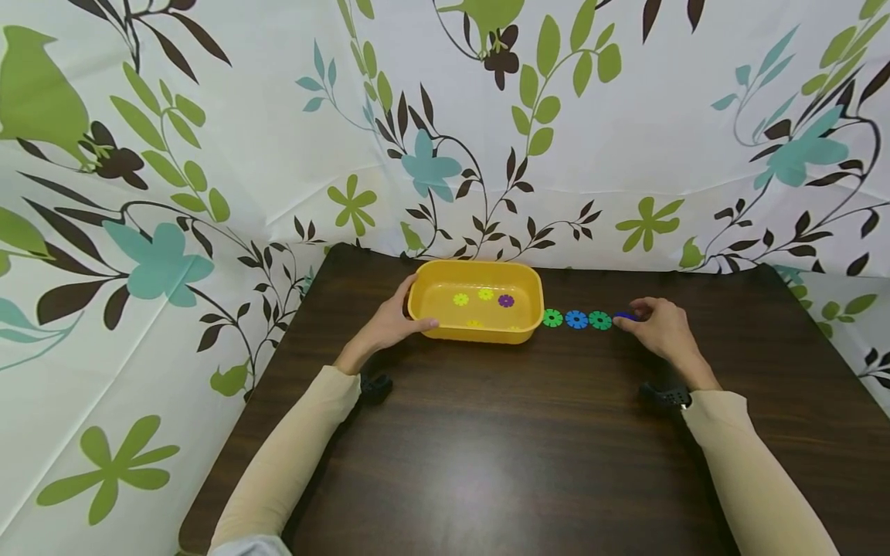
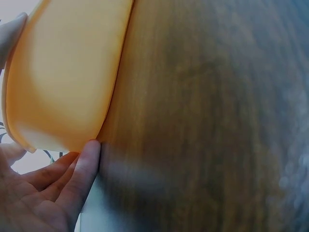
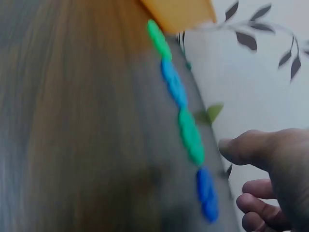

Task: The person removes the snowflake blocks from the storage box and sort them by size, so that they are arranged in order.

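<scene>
My left hand (image 1: 388, 323) grips the left end of a yellow plastic basin (image 1: 480, 335), its thumb over the near rim and its fingers against the end wall. Right of the basin lies a row of flat notched plastic discs: a light green disc (image 1: 552, 318), a blue disc (image 1: 576, 319), a darker green disc (image 1: 600, 320) and a dark blue disc (image 3: 207, 195). Over the dark blue one hovers my right hand (image 1: 660, 328), thumb extended and other fingers loosely bent. In the right wrist view the thumb stands apart from that disc, which lies on the table.
Inside the basin lie several more discs, among them a purple disc (image 1: 506, 300) and a yellow disc (image 1: 485, 293). A dark wooden table (image 1: 487, 432) bears everything. Patterned cloth (image 1: 278, 116) hangs right behind the table's back edge and down its left side.
</scene>
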A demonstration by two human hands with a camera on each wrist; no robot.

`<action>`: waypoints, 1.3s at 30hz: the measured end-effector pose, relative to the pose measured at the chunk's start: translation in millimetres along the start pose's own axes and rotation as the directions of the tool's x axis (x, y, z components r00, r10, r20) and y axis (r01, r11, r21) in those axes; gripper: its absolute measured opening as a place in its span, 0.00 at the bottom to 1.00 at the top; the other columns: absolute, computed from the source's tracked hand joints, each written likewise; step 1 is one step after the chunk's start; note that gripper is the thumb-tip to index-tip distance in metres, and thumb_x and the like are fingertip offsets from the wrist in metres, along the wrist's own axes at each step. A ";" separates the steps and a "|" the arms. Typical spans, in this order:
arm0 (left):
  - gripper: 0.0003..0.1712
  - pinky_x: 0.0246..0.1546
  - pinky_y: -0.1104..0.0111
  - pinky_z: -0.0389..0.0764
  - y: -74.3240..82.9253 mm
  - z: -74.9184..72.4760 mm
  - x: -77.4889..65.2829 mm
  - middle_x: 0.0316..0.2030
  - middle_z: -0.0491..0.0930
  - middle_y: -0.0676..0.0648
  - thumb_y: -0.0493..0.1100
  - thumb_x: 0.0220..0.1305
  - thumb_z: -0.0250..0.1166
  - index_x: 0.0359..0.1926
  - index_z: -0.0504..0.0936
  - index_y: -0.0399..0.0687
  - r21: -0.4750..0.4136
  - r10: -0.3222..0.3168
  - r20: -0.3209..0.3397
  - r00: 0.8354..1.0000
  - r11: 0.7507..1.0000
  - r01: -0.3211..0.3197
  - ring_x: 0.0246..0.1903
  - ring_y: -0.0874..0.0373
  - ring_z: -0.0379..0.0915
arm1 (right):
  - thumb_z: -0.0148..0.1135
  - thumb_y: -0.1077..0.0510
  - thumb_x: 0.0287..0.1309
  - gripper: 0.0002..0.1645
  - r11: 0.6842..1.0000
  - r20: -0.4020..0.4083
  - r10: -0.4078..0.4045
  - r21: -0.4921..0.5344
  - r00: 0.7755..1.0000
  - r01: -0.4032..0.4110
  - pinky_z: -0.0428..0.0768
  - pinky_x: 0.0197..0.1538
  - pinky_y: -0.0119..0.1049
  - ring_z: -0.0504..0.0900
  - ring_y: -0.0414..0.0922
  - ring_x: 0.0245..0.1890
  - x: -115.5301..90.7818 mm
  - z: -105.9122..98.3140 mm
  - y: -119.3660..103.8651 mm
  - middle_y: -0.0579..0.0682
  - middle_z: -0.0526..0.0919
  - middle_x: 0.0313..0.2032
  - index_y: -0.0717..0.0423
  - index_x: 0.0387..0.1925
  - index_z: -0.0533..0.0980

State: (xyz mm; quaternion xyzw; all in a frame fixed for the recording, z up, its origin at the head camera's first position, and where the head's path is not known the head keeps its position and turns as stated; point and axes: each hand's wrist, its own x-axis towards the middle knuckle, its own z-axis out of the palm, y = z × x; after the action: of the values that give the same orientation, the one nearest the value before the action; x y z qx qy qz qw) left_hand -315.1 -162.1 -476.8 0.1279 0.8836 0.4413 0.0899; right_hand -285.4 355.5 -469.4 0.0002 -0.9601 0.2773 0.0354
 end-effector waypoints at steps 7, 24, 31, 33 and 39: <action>0.67 0.77 0.41 0.72 -0.8 0.5 0.2 0.82 0.64 0.37 0.62 0.64 0.79 0.89 0.43 0.62 -0.010 0.004 -0.005 1.000 1.000 -0.004 0.72 0.39 0.72 | 0.74 0.54 0.69 0.29 0.983 -0.060 -0.171 0.058 0.983 0.175 0.81 0.57 0.67 0.82 0.68 0.56 2.1 4.9 -54.1 0.72 0.84 0.55 0.71 0.62 0.80; 0.67 0.76 0.41 0.74 -0.9 1.4 0.4 0.80 0.66 0.36 0.62 0.64 0.79 0.90 0.43 0.61 -0.021 0.010 -0.004 1.000 1.000 -0.010 0.69 0.39 0.74 | 0.77 0.59 0.64 0.22 0.855 0.336 -0.515 0.127 0.789 0.504 0.85 0.60 0.57 0.86 0.59 0.51 44.8 63.5 -177.8 0.63 0.91 0.49 0.68 0.56 0.86; 0.69 0.77 0.42 0.73 -2.5 3.1 2.1 0.82 0.64 0.38 0.63 0.63 0.79 0.90 0.43 0.61 -0.012 0.002 -0.007 1.000 1.000 -0.002 0.70 0.40 0.74 | 0.75 0.62 0.64 0.18 0.796 0.479 -0.548 0.046 0.685 0.604 0.86 0.59 0.51 0.86 0.52 0.48 56.9 87.4 -199.6 0.57 0.92 0.47 0.62 0.55 0.88; 0.68 0.78 0.42 0.72 -2.3 3.2 2.2 0.82 0.64 0.38 0.63 0.63 0.79 0.90 0.43 0.60 -0.008 -0.002 -0.008 1.000 1.000 0.001 0.70 0.40 0.73 | 0.74 0.65 0.64 0.18 0.798 0.511 -0.538 0.050 0.671 0.601 0.86 0.60 0.50 0.87 0.51 0.48 58.7 92.0 -203.7 0.56 0.92 0.48 0.60 0.55 0.88; 0.68 0.78 0.41 0.71 -0.2 2.0 2.2 0.82 0.64 0.37 0.62 0.63 0.79 0.90 0.43 0.60 -0.007 -0.014 -0.011 1.000 1.000 0.014 0.71 0.40 0.72 | 0.68 0.71 0.65 0.20 0.832 0.578 -0.484 0.072 0.657 0.549 0.86 0.62 0.48 0.86 0.50 0.49 64.1 99.6 -211.9 0.54 0.92 0.50 0.57 0.56 0.88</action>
State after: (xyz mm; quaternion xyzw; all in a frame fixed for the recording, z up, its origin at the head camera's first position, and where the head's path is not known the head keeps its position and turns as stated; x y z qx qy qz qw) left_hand -316.7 -160.1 -478.3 0.1189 0.8834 0.4445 0.0887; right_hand -351.9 124.4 -436.3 0.3548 -0.8980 0.1896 -0.1781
